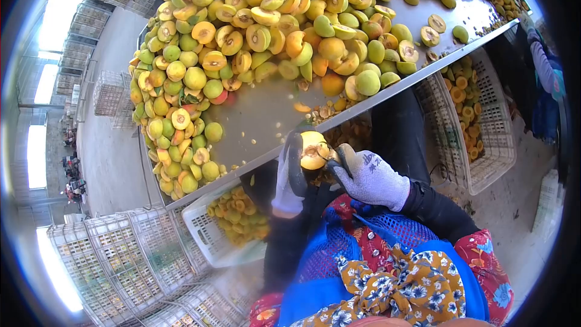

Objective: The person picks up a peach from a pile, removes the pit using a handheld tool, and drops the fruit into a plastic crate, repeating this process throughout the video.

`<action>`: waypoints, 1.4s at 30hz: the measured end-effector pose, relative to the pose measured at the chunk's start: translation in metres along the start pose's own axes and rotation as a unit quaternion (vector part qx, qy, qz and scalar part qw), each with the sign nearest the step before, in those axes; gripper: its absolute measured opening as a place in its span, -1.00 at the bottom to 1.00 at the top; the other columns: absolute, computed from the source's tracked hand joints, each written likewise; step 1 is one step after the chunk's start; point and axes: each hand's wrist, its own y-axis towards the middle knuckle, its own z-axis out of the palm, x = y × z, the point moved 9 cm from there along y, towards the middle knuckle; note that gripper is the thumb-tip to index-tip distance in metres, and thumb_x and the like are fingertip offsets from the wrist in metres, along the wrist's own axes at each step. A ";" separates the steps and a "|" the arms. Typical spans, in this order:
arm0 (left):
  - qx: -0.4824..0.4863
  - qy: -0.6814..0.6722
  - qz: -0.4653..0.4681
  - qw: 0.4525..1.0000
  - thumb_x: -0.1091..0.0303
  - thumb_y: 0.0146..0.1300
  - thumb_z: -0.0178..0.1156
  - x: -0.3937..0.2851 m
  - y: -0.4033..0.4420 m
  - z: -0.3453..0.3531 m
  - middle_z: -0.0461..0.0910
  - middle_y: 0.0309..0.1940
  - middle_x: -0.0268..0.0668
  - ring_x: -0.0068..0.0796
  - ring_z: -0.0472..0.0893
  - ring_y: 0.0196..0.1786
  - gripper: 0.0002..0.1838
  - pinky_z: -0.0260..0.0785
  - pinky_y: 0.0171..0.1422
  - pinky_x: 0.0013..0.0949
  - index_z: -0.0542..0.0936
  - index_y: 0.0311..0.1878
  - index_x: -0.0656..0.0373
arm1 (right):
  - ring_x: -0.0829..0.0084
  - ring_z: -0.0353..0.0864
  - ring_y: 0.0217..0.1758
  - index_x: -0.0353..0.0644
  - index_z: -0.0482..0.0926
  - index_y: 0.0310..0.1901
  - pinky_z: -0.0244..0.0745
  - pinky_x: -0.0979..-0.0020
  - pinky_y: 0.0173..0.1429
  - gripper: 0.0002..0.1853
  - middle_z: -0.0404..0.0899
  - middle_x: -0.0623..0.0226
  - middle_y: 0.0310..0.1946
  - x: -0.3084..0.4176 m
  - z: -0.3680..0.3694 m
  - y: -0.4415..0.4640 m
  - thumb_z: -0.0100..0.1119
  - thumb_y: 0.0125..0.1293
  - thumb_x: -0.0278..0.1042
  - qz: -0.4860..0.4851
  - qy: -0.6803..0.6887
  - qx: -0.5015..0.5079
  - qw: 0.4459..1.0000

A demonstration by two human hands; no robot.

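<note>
My left hand (289, 172), in a grey-white glove with dark fingers, grips a halved yellow peach (313, 149) at the table's near edge. Its cut face is turned up towards me. My right hand (370, 177), gloved alike, is closed beside the fruit, thumb and fingertips close to the cut face. A thin dark tool tip (330, 154) shows between those fingers and the peach; the rest of it is hidden. Beyond my hands, a large heap of whole and halved peaches (254, 30) covers much of the metal table (257, 118).
Loose pits and scraps (327, 111) lie along the table's raised rim (363, 108). Below it stand a crate of peach halves (493, 145) at right and another crate (206, 224) at left. Stacked crates (121, 248) fill the lower left. Another person's sleeve (540, 63) shows at far right.
</note>
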 end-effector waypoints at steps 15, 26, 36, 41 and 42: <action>-0.134 0.316 0.290 0.893 0.22 0.56 -0.09 -0.029 -0.054 0.017 0.65 -0.13 -0.08 -0.29 0.66 -0.08 -0.65 0.48 0.10 -0.30 0.52 0.07 0.34 | 0.33 0.42 -0.68 -0.32 0.46 -0.08 0.36 0.40 -0.59 -0.63 0.44 0.29 -0.59 0.009 0.042 -0.016 -0.05 0.53 -0.08 0.116 0.513 0.244 0.815; 0.037 0.056 0.150 0.986 -0.04 0.53 -0.04 0.018 -0.032 0.017 0.60 -0.13 -0.18 -0.43 0.63 -0.07 -0.50 0.49 0.09 -0.37 0.47 0.06 0.30 | 0.68 0.25 -0.80 -0.21 0.44 -0.10 0.18 0.66 -0.75 -0.60 0.32 0.45 -0.68 0.013 0.085 -0.063 -0.11 0.54 0.04 0.294 0.884 0.333 0.145; -0.105 0.058 0.105 0.987 0.13 0.59 -0.10 0.027 -0.026 -0.010 0.64 -0.20 -0.25 -0.54 0.61 -0.17 -0.60 0.47 -0.01 -0.44 0.58 -0.06 0.27 | 0.59 0.31 -0.80 -0.22 0.45 -0.13 0.24 0.59 -0.69 -0.55 0.36 0.48 -0.68 -0.001 0.109 -0.051 -0.17 0.55 0.08 0.285 0.883 0.294 0.228; -0.283 0.071 0.071 0.954 0.15 0.55 -0.04 0.038 -0.049 -0.110 0.65 -0.16 -0.19 -0.45 0.63 -0.16 -0.63 0.50 -0.08 -0.40 0.57 0.03 0.29 | 0.69 0.15 -0.83 -0.28 0.45 -0.13 0.13 0.64 -0.78 -0.58 0.30 0.47 -0.72 0.023 0.081 -0.036 -0.09 0.54 0.01 0.232 0.868 0.317 0.303; -0.331 0.113 0.072 0.934 0.14 0.54 -0.03 0.027 -0.067 -0.140 0.66 -0.13 -0.16 -0.40 0.65 -0.13 -0.61 0.51 -0.05 -0.37 0.56 0.06 0.30 | 0.67 0.19 -0.80 -0.26 0.46 -0.13 0.15 0.63 -0.73 -0.58 0.30 0.48 -0.72 0.016 0.082 -0.035 -0.06 0.53 0.03 0.255 0.827 0.320 0.386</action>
